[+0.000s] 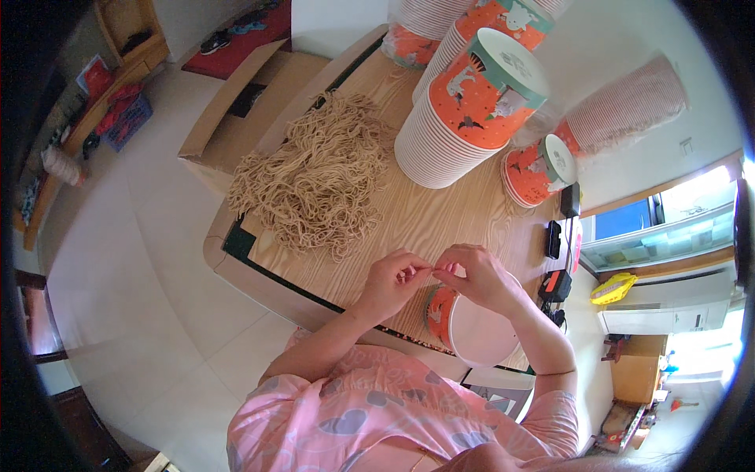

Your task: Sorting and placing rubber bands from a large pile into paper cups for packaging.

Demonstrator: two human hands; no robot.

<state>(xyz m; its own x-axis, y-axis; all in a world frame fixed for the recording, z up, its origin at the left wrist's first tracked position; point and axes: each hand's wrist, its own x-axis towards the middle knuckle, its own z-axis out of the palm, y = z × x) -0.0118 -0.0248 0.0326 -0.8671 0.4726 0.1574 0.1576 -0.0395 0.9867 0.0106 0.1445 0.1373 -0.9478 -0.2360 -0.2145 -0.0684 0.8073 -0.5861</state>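
Over the table's near edge, my left hand point(392, 283) and my right hand point(476, 274) meet with their fingertips pinched together. Whatever lies between the fingers is too small to make out. Below my right hand is an orange paper bucket point(441, 313) with a pale round top or inside; my wrist partly covers it. Farther left, a large tangled heap of tan cord point(314, 177) spreads on the wood-grain table point(417, 224), apart from both hands.
A tall upside-down stack of orange and white paper buckets point(472, 110) stands beyond my hands, with more wrapped stacks behind. A shorter bucket stack point(539, 171) is to its right. Black devices with cables point(555, 285) line the right edge. An open cardboard box point(236, 110) adjoins the far left.
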